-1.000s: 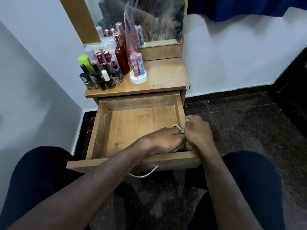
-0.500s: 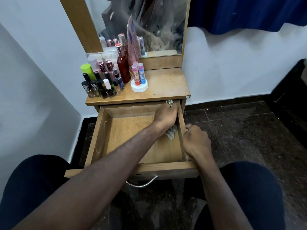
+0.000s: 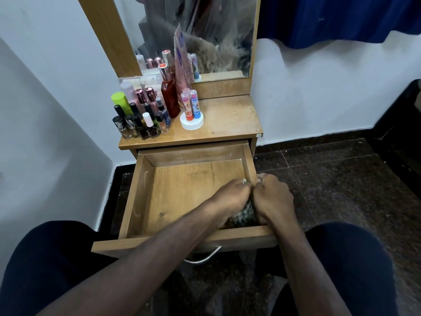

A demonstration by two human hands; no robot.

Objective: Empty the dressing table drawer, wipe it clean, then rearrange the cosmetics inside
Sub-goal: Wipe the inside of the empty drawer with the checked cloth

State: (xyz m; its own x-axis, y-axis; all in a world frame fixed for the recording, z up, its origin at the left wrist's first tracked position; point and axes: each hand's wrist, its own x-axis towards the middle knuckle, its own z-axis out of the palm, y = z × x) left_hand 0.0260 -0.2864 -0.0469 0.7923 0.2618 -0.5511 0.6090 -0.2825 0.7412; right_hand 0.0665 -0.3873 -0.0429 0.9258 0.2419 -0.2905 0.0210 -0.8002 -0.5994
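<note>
The wooden drawer (image 3: 182, 190) is pulled out and holds nothing but a crumpled grey cloth (image 3: 245, 213) in its near right corner. My left hand (image 3: 230, 197) grips that cloth against the drawer's right inner wall. My right hand (image 3: 273, 197) grips the top edge of the drawer's right side wall, just beside the left hand. The cosmetics stand on the dressing table top (image 3: 227, 117): several nail polish bottles (image 3: 136, 126), a tall red bottle (image 3: 169, 96), a green-capped bottle (image 3: 119, 99) and tubes on a white round lid (image 3: 191, 122).
A mirror (image 3: 205, 35) rises behind the table top. White walls close in on the left and behind. Dark tiled floor (image 3: 330, 179) lies to the right. My knees in dark trousers flank the drawer front, and a metal handle (image 3: 202, 258) hangs below it.
My left hand has slid the cloth back along the right inner wall, from the drawer's far right corner to its near right corner. My right hand stays on the side wall.
</note>
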